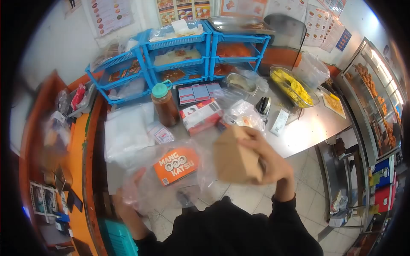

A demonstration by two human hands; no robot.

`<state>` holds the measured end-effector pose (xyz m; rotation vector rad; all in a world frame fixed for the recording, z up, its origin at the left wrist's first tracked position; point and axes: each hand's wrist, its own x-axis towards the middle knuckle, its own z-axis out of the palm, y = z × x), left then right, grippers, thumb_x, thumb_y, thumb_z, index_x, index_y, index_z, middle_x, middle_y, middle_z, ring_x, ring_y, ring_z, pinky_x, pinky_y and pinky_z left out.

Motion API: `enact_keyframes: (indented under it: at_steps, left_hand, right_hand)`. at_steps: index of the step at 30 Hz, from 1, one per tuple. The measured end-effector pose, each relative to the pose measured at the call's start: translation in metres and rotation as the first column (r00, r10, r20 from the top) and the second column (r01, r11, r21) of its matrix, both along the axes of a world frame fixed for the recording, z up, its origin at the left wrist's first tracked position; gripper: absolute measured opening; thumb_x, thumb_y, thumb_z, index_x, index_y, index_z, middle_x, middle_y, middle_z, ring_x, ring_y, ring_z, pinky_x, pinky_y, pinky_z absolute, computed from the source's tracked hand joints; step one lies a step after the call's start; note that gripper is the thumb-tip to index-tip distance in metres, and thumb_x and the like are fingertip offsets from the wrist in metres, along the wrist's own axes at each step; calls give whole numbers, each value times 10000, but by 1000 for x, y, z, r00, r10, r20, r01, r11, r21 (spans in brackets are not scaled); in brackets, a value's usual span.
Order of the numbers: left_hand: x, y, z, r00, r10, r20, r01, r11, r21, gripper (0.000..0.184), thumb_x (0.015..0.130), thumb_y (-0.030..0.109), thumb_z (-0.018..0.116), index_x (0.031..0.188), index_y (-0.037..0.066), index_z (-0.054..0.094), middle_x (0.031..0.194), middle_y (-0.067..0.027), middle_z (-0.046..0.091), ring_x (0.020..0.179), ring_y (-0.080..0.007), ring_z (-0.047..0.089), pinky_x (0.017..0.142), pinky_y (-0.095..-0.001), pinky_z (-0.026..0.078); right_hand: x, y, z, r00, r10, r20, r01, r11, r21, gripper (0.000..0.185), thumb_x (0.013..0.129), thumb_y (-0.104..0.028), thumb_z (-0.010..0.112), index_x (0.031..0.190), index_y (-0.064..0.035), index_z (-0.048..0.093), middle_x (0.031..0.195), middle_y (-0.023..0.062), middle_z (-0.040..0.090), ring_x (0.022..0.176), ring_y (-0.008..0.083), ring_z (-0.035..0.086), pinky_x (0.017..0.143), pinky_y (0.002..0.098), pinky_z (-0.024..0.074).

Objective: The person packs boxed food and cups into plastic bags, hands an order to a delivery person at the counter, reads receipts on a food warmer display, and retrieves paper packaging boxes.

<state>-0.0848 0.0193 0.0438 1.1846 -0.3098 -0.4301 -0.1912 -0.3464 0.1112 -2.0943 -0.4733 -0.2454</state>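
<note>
Along a steel-topped counter [305, 138] that runs ahead of my body, blue racks [208, 53] of food line the wall, and a display cabinet [358, 112] of browned pieces stands at far right. Nearer me, a clear plastic bag [147, 196] spreads in loose folds; my left grip [134, 184] shows through the film, and I cannot tell whether the fingers are pinching it. The plastic looks thin, slippery and quick to crease, best taken by its rim. Just right of the bag, at the counter's near edge, my right grip [270, 158] is closed around the side of a brown box [235, 160], tilted and blurred. Its folded card walls look light and fairly stiff, though likely to dent under a hard squeeze; a broad hold across opposite walls, near the corners, should suit it better than one pinched panel. Smaller, amid the bag's folds, sits an orange box [176, 165] lettered "Mang Katsu," with crisp corners that could snag the film; whether it rests on the counter is hidden. A red-and-white carton [201, 116] and a green-capped bottle [165, 106] of brown sauce stand close beyond, leaving little slack on the far side. Movement looks easiest on my own side, above the tiled floor [305, 168], and across the short gap between the two boxes.
</note>
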Motion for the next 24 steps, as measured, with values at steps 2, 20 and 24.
enact_keyframes:
  at_steps: [2,20,24]
  left_hand:
    - [3,0,-8,997,-81,-18,79,991,-109,492,732,348,492,1042,-32,464,1187,-247,375,1150,-268,334,928,-428,279]
    - [164,50,7,384,-589,710,800,597,62,223,757,220,575,710,1,584,1311,-182,236,1091,-281,421,887,-360,310]
    - [187,42,9,301,-634,712,892,451,24,242,774,243,543,737,13,607,1290,-171,288,907,-224,537,795,-328,389]
  right_hand:
    - [29,42,24,954,275,117,-287,953,100,858,469,-236,704,1228,-89,332,1215,222,277,1133,372,276,928,400,245]
    - [195,163,93,828,276,-487,-551,560,-619,744,597,-356,682,1237,-172,348,1068,73,514,945,244,498,776,409,354]
    - [317,228,69,987,108,-119,-152,869,-472,183,718,-170,573,845,-41,592,839,129,572,736,287,550,622,339,433]
